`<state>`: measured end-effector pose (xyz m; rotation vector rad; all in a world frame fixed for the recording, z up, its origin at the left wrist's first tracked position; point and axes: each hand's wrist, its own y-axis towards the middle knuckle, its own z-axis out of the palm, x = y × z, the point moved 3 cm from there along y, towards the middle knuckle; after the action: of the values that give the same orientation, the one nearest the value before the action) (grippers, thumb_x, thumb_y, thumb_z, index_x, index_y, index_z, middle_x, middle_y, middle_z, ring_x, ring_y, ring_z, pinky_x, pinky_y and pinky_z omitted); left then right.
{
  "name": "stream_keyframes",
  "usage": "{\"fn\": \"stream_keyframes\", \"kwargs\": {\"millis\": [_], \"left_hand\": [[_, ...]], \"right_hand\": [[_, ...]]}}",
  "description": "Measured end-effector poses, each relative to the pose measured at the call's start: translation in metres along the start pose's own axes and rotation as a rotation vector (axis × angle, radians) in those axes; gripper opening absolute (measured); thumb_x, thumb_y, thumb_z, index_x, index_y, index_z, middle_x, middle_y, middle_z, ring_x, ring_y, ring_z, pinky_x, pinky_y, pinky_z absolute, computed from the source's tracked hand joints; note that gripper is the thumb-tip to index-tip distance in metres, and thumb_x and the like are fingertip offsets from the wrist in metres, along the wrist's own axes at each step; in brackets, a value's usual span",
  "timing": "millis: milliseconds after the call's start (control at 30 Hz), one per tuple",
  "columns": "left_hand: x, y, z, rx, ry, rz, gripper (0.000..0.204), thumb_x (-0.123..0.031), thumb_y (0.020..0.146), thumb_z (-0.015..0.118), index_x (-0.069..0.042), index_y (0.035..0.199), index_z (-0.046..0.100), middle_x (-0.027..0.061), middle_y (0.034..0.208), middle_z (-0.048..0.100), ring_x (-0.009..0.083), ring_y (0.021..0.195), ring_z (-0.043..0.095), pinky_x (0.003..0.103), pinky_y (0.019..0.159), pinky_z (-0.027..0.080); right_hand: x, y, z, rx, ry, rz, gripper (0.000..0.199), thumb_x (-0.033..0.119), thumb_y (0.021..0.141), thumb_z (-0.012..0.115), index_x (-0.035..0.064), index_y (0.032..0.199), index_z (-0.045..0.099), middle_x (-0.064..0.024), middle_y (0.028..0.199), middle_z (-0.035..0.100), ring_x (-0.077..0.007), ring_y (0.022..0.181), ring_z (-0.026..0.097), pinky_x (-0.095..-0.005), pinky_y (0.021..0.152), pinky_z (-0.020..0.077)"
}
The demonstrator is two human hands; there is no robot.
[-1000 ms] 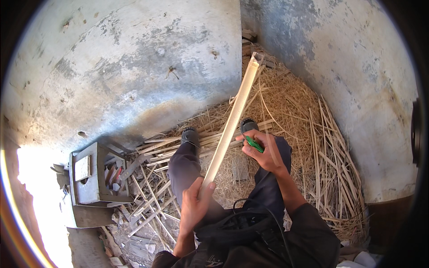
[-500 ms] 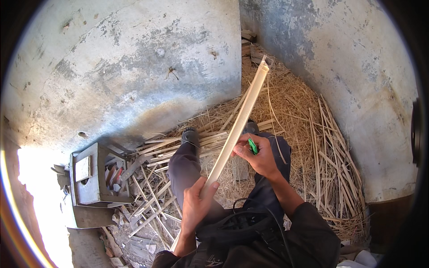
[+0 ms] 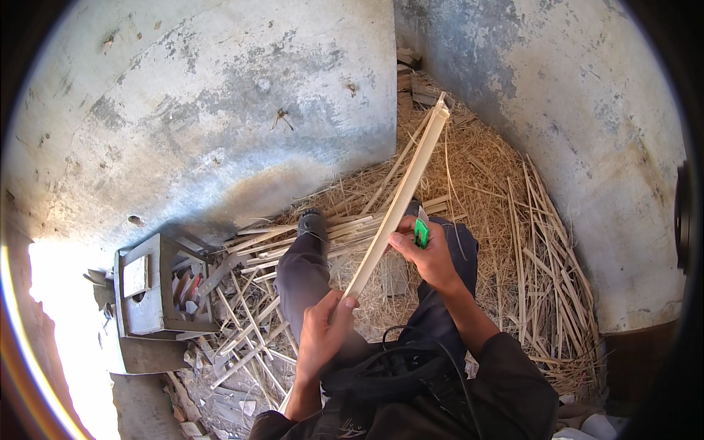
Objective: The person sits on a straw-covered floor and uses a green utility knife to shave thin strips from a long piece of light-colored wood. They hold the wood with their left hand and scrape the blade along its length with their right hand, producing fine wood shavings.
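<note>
a seated person's left hand point(image 3: 323, 334) is closed around the lower end of a long pale wooden strip point(image 3: 400, 205), which slants up from the lap toward the corner where the 2 plastered walls point(image 3: 220, 110) meet, above a straw-littered floor point(image 3: 484, 176). the right hand point(image 3: 429, 257) is clenched on a green-handled cutter point(image 3: 421, 232), pressed against the strip's edge about midway along it. the risk, as it looks: the blade could skid along the grain and run toward the left hand's fingers or the knee point(image 3: 304, 264) beneath, since the strip is braced only by hand. split cane strips point(image 3: 249, 293) lie scattered by a grey metal box point(image 3: 150, 290) at the floor's left edge.
</note>
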<state>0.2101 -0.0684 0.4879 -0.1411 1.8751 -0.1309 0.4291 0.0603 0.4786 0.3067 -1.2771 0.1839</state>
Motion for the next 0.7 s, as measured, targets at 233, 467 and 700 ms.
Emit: {"fn": "stream_keyframes", "kwargs": {"millis": [233, 467, 700], "left_hand": [[0.018, 0.010, 0.000, 0.128, -0.076, 0.110, 0.027, -0.016, 0.107, 0.076, 0.000, 0.127, 0.067, 0.0065, 0.096, 0.076, 0.0123, 0.090, 0.072, 0.031, 0.080, 0.057], [0.022, 0.006, -0.027, 0.213, 0.037, 0.203, 0.062, -0.015, 0.094, 0.089, -0.003, 0.147, 0.059, 0.0148, 0.127, 0.077, 0.0248, 0.125, 0.074, 0.039, 0.107, 0.059], [0.043, -0.004, -0.046, 0.331, 0.099, 0.039, 0.048, -0.016, 0.097, 0.087, -0.002, 0.137, 0.066, 0.0117, 0.111, 0.081, 0.0236, 0.105, 0.080, 0.037, 0.095, 0.063]], "right_hand": [[0.003, 0.001, -0.002, -0.096, 0.056, -0.038, 0.019, 0.010, 0.106, 0.074, -0.0066, 0.116, 0.073, -0.0127, 0.100, 0.079, -0.0172, 0.091, 0.078, -0.0297, 0.082, 0.0609], [0.012, 0.020, -0.024, -0.305, 0.008, -0.084, 0.017, 0.016, 0.103, 0.077, -0.0001, 0.108, 0.072, -0.0088, 0.084, 0.076, -0.0016, 0.057, 0.049, -0.0233, 0.052, 0.0337], [0.027, 0.038, -0.048, -0.467, 0.118, -0.227, 0.018, 0.015, 0.102, 0.079, -0.0006, 0.108, 0.074, -0.0010, 0.069, 0.066, -0.0009, 0.049, 0.036, -0.0245, 0.047, 0.0228]]}}
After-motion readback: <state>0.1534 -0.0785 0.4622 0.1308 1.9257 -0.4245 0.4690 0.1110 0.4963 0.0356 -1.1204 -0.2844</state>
